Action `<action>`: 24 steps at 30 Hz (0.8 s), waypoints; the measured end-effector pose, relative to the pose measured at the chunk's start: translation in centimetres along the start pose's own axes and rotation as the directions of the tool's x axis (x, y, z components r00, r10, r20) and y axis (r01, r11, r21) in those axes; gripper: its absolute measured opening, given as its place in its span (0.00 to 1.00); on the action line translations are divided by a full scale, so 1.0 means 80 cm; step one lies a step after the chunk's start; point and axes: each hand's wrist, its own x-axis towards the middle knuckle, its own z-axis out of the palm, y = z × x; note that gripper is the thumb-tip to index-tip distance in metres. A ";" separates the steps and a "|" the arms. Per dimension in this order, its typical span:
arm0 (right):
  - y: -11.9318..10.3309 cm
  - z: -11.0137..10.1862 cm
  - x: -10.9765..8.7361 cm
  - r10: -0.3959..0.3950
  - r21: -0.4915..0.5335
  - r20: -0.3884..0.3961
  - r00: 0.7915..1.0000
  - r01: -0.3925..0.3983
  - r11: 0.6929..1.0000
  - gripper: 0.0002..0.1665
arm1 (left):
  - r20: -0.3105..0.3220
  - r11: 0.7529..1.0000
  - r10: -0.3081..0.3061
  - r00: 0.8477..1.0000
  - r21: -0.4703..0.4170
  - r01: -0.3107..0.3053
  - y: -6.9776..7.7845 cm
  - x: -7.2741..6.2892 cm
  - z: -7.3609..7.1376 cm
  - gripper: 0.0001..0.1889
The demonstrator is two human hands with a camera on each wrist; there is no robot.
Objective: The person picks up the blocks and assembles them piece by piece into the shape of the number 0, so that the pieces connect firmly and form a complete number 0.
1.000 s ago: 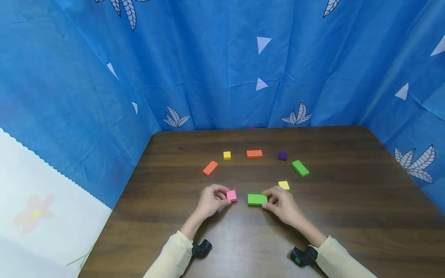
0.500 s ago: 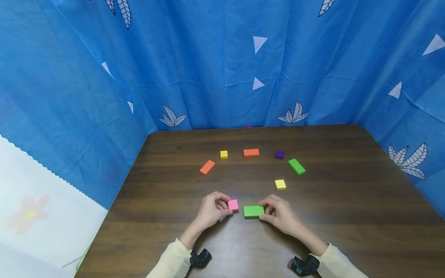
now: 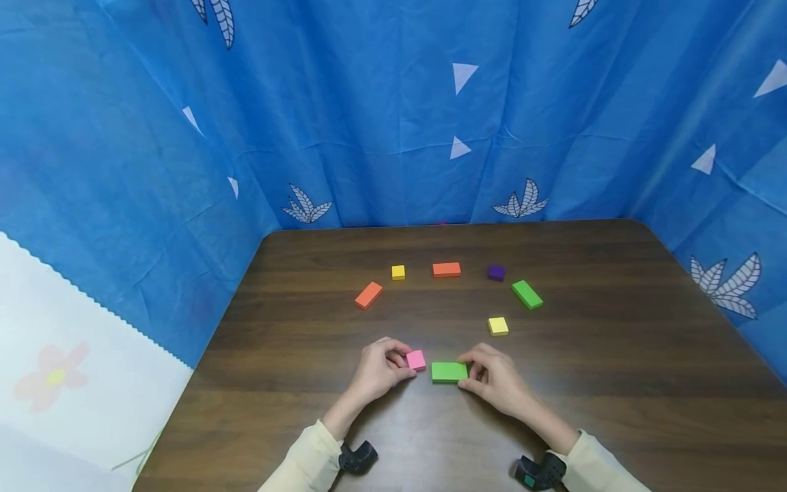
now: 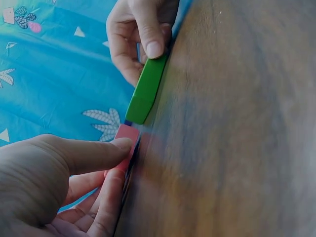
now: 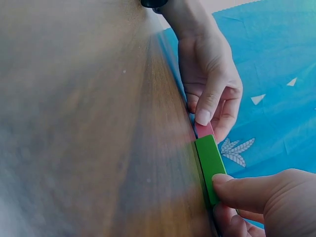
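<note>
Between thumb and fingers my left hand [image 3: 380, 369] pinches a small pink block [image 3: 416, 360]. My right hand [image 3: 496, 379] pinches the right end of a longer green block [image 3: 449, 372]. In the head view a narrow gap parts the two blocks, the pink one slightly turned. Both blocks lie low at the tabletop. From the left wrist, the pink block [image 4: 127, 136] shows under the left thumb, with the green block [image 4: 147, 89] beyond it. From the right wrist, the green block [image 5: 210, 160] covers part of the pink one.
Beyond the hands, several blocks form an arc on the brown table [image 3: 295, 342]: orange [image 3: 369, 295], yellow [image 3: 398, 272], another orange block [image 3: 446, 270], purple [image 3: 496, 272], green [image 3: 527, 294] and pale yellow [image 3: 498, 326]. A blue curtain [image 3: 369, 137] hangs behind the table.
Both hands have brought the pink and green blocks nearer the person, away from the pale yellow block. In the last half second the pink block has turned slightly.
</note>
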 end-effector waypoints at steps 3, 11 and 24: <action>0.000 0.000 0.000 0.006 -0.006 -0.002 1.000 -0.006 1.000 0.19 | -0.017 0.999 0.031 0.999 0.032 -0.030 0.001 0.001 0.004 0.14; -0.001 -0.001 -0.001 0.002 -0.001 -0.004 1.000 -0.002 1.000 0.19 | -0.046 0.995 0.079 0.996 0.068 -0.076 0.002 0.000 0.010 0.15; -0.001 0.000 0.001 -0.013 -0.001 -0.007 1.000 0.013 1.000 0.21 | -0.039 0.995 0.073 0.997 0.077 -0.070 0.003 0.000 0.010 0.15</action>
